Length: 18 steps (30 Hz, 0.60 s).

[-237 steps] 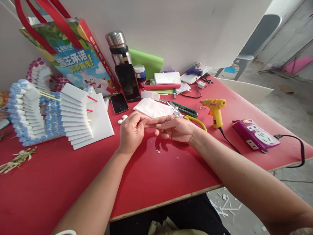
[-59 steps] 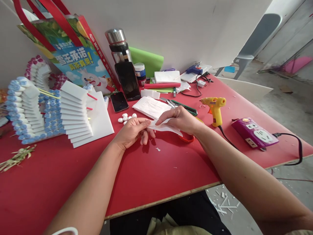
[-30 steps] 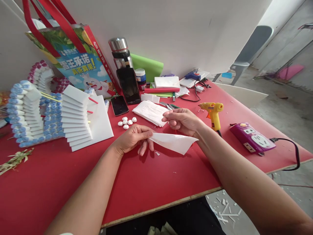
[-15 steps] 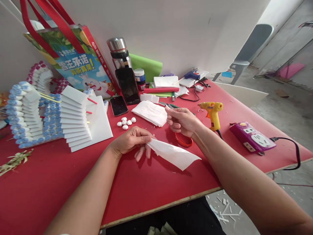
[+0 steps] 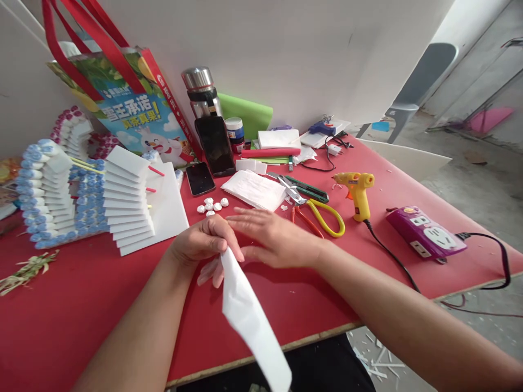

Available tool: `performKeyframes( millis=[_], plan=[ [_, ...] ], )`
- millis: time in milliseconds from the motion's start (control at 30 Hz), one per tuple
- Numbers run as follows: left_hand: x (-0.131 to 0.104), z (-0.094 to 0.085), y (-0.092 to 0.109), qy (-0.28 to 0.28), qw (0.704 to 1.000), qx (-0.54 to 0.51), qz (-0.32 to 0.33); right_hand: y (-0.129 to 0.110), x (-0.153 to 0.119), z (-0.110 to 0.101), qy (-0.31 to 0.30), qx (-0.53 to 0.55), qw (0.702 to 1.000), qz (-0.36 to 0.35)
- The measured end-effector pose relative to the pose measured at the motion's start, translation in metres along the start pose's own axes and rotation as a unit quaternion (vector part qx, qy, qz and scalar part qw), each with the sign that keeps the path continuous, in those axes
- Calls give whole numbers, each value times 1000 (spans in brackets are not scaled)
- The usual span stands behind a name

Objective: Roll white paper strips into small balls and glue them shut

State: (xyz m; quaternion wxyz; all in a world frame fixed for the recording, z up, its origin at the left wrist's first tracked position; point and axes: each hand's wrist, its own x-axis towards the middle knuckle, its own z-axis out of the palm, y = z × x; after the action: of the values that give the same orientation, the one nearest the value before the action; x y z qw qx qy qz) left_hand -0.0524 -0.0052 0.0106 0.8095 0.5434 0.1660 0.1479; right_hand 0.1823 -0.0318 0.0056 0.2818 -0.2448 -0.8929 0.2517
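A strip of thin white paper [image 5: 253, 321], like tissue, hangs from my left hand [image 5: 206, 242], pinched between thumb and forefinger. Its lower end drops past the table's front edge. My right hand [image 5: 273, 237] lies palm down just beside the left, fingers stretched out and its fingertips close to or touching the left hand's fingers. Behind the hands sit several small rolled white buds [image 5: 210, 206]. Further back is a stack of folded white tissue [image 5: 254, 189]. Scissors [image 5: 327, 218] with red and yellow handles lie past my right wrist.
A yellow glue gun [image 5: 358, 196] and a purple power strip [image 5: 427, 231] stand at right, with cords trailing. At left are white stepped foam pieces [image 5: 128, 201] and blue-and-white rolled work [image 5: 36, 190]. Phones [image 5: 200, 178], a flask [image 5: 200, 90] and a printed bag [image 5: 131, 109] line the back.
My right hand has come down and left from above the tissue stack, its pinch spread into straight fingers. The paper strip has swung down toward me. The scissors have come into fuller view.
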Motion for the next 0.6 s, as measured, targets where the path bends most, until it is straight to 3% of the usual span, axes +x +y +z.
performKeyframes(
  millis=[133, 233, 367, 500, 600],
  plan=[
    [-7, -11, -5, 9, 997, 28, 76, 1, 2, 36, -23, -192, 981, 24],
    [-8, -14, -7, -24, 998, 17, 53, 11, 4, 35, 9, -268, 963, 29],
    [-5, -10, -7, -67, 997, -2, 45, 10, 6, 27, 53, -270, 959, 69],
    [-2, -5, -7, -77, 995, -27, 63, -3, 12, 41, -34, -204, 978, 33],
    [-2, -2, -5, -60, 997, -40, 17, -8, 20, 52, -62, -218, 972, 56]
  ],
)
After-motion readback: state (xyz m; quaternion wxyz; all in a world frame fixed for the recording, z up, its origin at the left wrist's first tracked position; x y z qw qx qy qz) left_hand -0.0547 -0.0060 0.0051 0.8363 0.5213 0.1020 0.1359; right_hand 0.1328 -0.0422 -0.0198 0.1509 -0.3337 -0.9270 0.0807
